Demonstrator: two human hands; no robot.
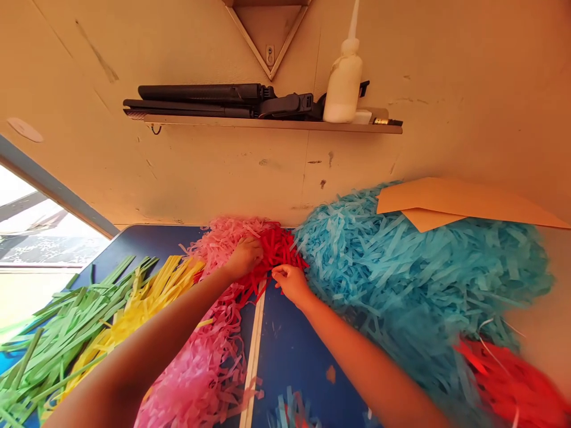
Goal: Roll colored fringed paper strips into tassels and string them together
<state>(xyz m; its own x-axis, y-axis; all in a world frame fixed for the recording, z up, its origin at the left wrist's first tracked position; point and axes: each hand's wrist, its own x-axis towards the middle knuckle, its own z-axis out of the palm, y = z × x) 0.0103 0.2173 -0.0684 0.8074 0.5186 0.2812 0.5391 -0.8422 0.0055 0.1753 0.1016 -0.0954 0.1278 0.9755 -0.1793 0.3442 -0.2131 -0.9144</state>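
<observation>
Strips of red paper (pixel 280 245) lie in a heap at the back of the blue table (pixel 294 339), between pink and light-blue fringe. My left hand (pixel 244 257) reaches in from the left with curled fingers at the red heap's edge; its fingertips are partly hidden. At the front of the same heap, my right hand (pixel 291 282) has thumb and fingers pinched together on the red strips. Pink paper fringe (pixel 191 374) lies beneath and beside my left forearm. Light-blue fringe (pixel 401 261) is piled to the right of my right hand.
Yellow strips (pixel 147 297) and green strips (pixel 80 333) spread over the table's left side. Orange paper (pixel 464 199) rests on the blue pile. Red fringe (pixel 513 380) sits at lower right. A wall shelf (pixel 267 123) holds a glue bottle (pixel 343 86) and black tools (pixel 200 93).
</observation>
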